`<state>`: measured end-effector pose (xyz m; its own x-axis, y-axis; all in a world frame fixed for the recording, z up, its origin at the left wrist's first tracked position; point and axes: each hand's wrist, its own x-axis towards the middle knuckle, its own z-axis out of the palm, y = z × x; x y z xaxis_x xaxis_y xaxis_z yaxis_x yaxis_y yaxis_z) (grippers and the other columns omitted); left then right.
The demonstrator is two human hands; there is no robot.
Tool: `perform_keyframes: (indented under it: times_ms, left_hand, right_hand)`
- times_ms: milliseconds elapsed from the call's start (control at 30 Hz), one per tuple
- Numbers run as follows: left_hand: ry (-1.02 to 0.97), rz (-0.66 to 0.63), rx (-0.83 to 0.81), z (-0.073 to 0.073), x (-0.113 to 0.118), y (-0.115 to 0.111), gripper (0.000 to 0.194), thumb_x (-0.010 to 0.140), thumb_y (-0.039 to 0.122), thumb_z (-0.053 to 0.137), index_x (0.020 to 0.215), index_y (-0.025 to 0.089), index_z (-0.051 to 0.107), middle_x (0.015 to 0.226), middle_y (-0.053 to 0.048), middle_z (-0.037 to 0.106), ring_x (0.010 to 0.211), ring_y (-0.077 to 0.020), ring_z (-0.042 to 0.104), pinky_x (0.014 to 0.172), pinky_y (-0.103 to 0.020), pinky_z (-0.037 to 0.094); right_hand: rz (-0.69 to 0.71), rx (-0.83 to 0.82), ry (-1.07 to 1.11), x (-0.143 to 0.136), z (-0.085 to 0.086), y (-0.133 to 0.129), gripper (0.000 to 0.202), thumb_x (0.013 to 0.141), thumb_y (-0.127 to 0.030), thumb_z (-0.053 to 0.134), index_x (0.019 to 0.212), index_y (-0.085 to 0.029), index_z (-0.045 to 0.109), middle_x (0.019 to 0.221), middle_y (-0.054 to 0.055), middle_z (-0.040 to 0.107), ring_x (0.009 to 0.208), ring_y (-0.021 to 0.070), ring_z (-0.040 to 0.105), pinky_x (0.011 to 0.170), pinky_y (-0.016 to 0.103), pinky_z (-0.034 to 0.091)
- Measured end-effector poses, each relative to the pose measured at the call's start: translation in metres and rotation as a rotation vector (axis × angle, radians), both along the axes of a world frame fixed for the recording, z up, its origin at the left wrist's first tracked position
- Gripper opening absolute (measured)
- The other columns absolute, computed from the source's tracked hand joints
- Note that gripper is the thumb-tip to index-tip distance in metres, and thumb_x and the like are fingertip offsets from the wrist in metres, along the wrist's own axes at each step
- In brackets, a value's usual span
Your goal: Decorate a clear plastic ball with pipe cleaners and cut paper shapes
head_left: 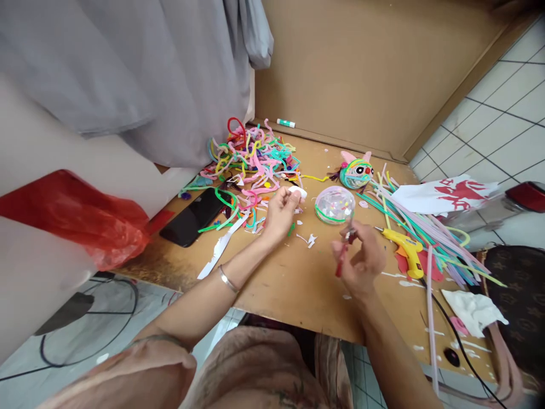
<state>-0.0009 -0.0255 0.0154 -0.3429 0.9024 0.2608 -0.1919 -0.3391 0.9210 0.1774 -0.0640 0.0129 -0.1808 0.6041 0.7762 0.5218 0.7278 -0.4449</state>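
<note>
My left hand [281,215] is closed in a pinch on a small white piece [298,192], which looks like paper. In my right hand [361,258] is a pair of scissors [340,262] with red handles, partly hidden by the fingers, its blades pointing away from me. Just beyond that hand stands a round clear tub [334,204] with a green strip along its side and small bits in it. Behind the tub sits a colourful round figure [356,172] with pink ears, black-and-white eyes and a red nose. White paper scraps [312,241] lie between my hands.
A tangled heap of fuzzy stems [255,153] covers the back left, near a black phone [189,218]. On the right are a yellow glue gun [404,250] with a cord, long straight stems [430,224] and a brown bag [515,272]. A glue stick [285,122] lies by the back board.
</note>
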Motion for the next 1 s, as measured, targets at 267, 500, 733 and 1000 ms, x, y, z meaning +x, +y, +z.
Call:
perform_keyframes:
  times_ms: [267,500,733,1000]
  left_hand:
    - [-0.471,-0.321,-0.175,0.008,0.021,-0.015,0.04,0.063,0.042,0.084,0.067,0.015,0.054,0.066,0.002,0.06,0.059,-0.0059,0.055,0.06,-0.019,0.044]
    - [-0.421,-0.193,-0.176,0.003,0.032,-0.023,0.04,0.065,0.043,0.082,0.065,0.016,0.053,0.065,0.002,0.062,0.056,-0.0063,0.055,0.059,-0.021,0.044]
    - [-0.472,-0.169,-0.195,-0.002,0.04,-0.025,0.039,0.07,0.042,0.079,0.066,0.017,0.049,0.066,0.003,0.059,0.058,-0.0057,0.052,0.061,-0.021,0.043]
    - [-0.52,-0.182,-0.195,-0.004,0.042,-0.026,0.039,0.068,0.042,0.08,0.068,0.017,0.05,0.067,0.003,0.061,0.058,-0.006,0.054,0.058,-0.02,0.043]
  right_hand:
    - [0.307,-0.771,0.317,-0.026,0.001,-0.005,0.034,0.084,-0.051,0.06,0.101,-0.022,0.054,0.082,0.0,0.057,0.073,0.0145,0.054,0.07,0.03,0.045]
    - [0.356,-0.807,0.365,-0.031,0.002,-0.005,0.041,0.081,-0.059,0.06,0.097,-0.022,0.055,0.081,0.001,0.059,0.07,0.0141,0.054,0.064,0.028,0.044]
    - [0.306,-0.755,0.391,-0.037,-0.005,-0.005,0.042,0.082,-0.056,0.061,0.103,-0.02,0.056,0.078,-0.001,0.057,0.063,0.0111,0.049,0.06,0.026,0.042]
    - [0.237,-0.738,0.36,-0.037,-0.009,-0.002,0.04,0.083,-0.056,0.062,0.099,-0.019,0.058,0.071,-0.004,0.051,0.058,0.0094,0.044,0.054,0.024,0.037]
